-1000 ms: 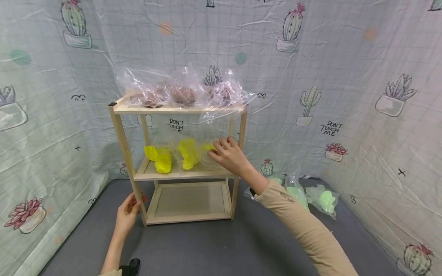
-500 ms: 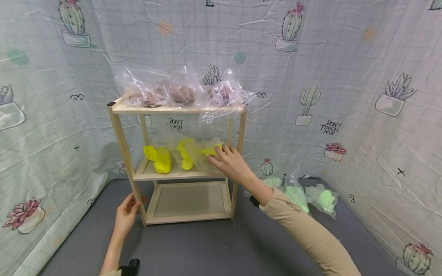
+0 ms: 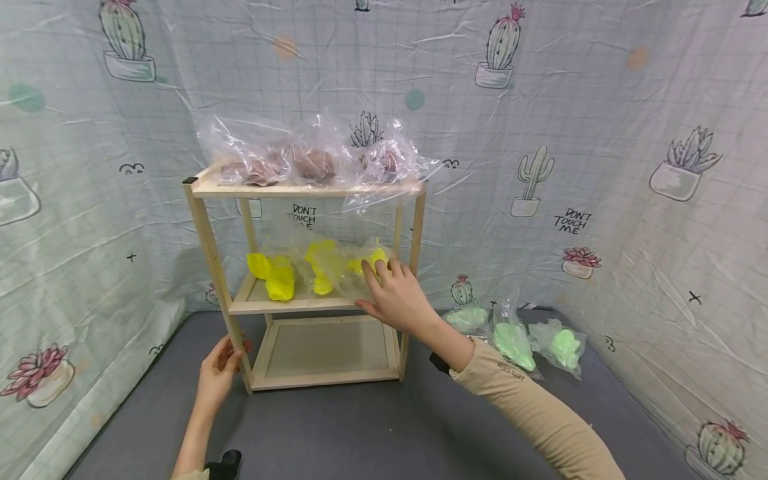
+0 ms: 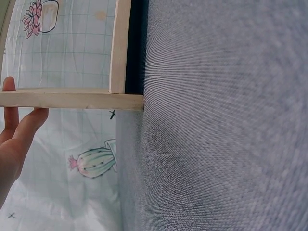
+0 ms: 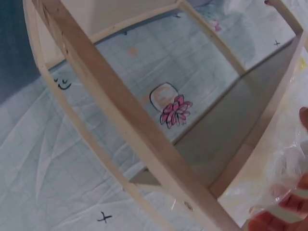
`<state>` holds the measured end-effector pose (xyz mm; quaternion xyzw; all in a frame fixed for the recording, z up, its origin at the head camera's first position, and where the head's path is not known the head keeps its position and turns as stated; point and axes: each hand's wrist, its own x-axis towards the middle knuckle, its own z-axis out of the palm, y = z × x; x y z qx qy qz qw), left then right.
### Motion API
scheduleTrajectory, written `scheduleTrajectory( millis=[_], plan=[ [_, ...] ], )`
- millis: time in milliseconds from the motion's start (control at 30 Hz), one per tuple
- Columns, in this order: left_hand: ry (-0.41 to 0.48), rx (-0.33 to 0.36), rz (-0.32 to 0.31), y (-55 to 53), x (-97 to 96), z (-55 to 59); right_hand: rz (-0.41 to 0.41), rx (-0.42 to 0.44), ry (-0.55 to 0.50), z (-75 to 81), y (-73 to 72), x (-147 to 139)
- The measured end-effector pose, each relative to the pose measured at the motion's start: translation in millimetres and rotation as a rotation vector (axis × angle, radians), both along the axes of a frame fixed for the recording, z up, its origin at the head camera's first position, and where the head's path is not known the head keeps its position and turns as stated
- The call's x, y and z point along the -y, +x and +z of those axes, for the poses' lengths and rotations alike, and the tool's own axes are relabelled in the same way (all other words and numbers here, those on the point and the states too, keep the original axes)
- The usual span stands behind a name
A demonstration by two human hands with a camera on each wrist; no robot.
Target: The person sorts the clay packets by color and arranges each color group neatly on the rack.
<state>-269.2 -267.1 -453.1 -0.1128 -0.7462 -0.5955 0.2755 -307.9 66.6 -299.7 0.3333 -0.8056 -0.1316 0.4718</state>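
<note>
A light wooden shelf (image 3: 324,305) with three levels stands in the head view. My left hand (image 3: 217,372) grips its front left post low down, thumb on one side and a finger behind; the left wrist view shows that post (image 4: 72,100) between them. On the middle level sit clear plastic bags with bright yellow contents (image 3: 280,280), whose kind I cannot tell. My right hand (image 3: 401,298) lies at the rightmost yellow bag (image 3: 377,256), fingers spread and partly hiding it. Clear plastic (image 5: 284,159) shows beside its fingertips in the right wrist view.
Bags with brownish contents (image 3: 315,163) line the top level, one overhanging the right front edge. Bags with pale green contents (image 3: 513,345) lie on the dark grey table (image 3: 336,433) right of the shelf. A cactus-printed curtain (image 3: 288,87) encloses the back and sides.
My right hand has drawn back and down from the rightmost yellow bag and its fingers have spread, showing more of the yellow. My left hand stays on the post.
</note>
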Motion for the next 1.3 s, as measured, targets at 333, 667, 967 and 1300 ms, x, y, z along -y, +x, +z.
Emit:
scheduleTrajectory(
  millis=[333, 667, 967, 1300],
  plan=[
    [-0.006, -0.002, -0.002, -1.2, -0.3, -0.8, -0.055, 0.006, -0.027, -10.6, 2.6, 1.9],
    [-0.047, 0.007, 0.032, 0.1, -1.2, -1.7, 0.041, 0.052, -0.087, -19.8, 3.9, 0.4],
    [-0.040, -0.003, 0.033, -0.5, -2.0, -0.4, 0.095, -0.060, -0.065, -17.7, -6.3, 2.2],
    [-0.038, 0.004, 0.048, -1.2, -0.8, 0.1, 0.056, -0.142, -0.053, -7.8, -22.1, 5.7]
  ],
)
